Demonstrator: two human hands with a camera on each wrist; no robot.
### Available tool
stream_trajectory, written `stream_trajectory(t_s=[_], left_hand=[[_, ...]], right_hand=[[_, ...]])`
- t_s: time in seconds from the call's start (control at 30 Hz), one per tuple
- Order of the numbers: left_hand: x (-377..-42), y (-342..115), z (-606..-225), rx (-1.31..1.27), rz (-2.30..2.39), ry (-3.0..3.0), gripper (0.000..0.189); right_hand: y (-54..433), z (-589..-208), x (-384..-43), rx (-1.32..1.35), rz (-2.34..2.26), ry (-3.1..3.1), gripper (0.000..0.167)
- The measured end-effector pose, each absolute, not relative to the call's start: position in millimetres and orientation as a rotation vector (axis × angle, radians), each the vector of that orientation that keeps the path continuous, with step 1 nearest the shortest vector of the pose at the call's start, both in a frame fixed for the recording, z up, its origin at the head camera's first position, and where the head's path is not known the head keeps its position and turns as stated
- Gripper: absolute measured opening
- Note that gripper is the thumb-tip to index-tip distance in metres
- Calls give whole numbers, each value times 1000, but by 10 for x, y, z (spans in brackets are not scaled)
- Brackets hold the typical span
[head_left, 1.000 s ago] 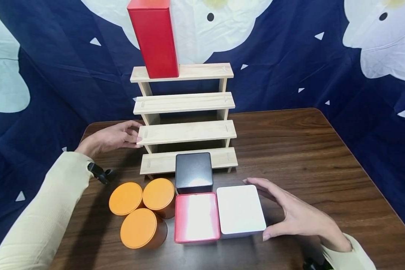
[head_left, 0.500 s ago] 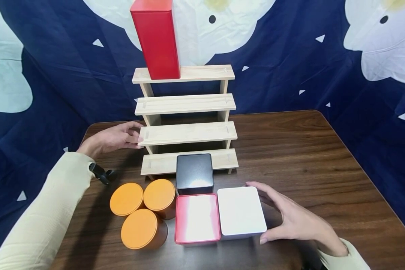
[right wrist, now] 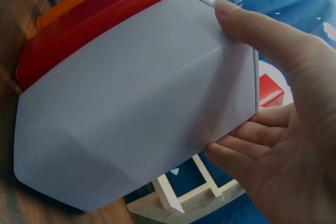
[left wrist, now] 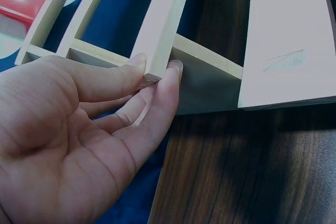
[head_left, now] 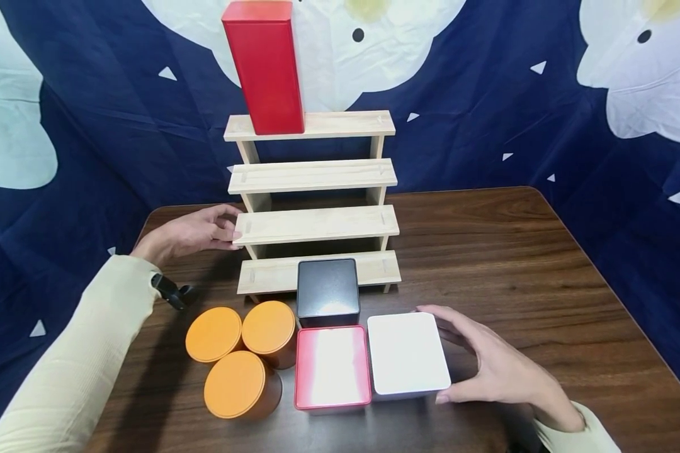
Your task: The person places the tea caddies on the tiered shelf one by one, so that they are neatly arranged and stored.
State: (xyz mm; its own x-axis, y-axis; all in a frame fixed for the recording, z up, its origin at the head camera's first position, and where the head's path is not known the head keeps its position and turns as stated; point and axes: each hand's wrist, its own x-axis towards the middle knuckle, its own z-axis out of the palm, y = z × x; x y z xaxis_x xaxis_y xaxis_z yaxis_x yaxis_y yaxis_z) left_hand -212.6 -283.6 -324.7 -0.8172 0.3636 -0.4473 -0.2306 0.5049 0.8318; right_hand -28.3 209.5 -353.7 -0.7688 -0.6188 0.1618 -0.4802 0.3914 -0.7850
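Plainly a square-topped white box (head_left: 409, 352), round-cornered

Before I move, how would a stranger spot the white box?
Find the stepped wooden shelf. In front, toward its right end, sits the white box, gripped by the right hand. Its plain white top sets it apart from the red-rimmed box beside it.

The location is a fabric-screened tabletop station; the type of building cannot be determined. Navy printed cloth (head_left: 476, 138) with white cloud-like figures (head_left: 385, 56) hangs behind and at both sides of a dark wood-grain table (head_left: 487, 251), which carries a four-tier wooden display stand (head_left: 317, 224)
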Motion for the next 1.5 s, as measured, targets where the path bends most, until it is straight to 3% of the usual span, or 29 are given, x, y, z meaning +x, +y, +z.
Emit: stream_trajectory(t_s=[0.23, 0.6, 1.5], left_hand=[[-2116, -2853, -3265, 102, 1314, 2164, 62], [-2101, -2875, -3262, 106, 1349, 2143, 60], [-2099, -2840, -3230, 81, 1366, 2128, 62]], right_hand=[[2158, -3433, -298, -869, -1357, 2440, 100], [2191, -3191, -455, -969, -1397, 2472, 103], [2042, -2416, -1188, -1225, -1769, 2257, 89]])
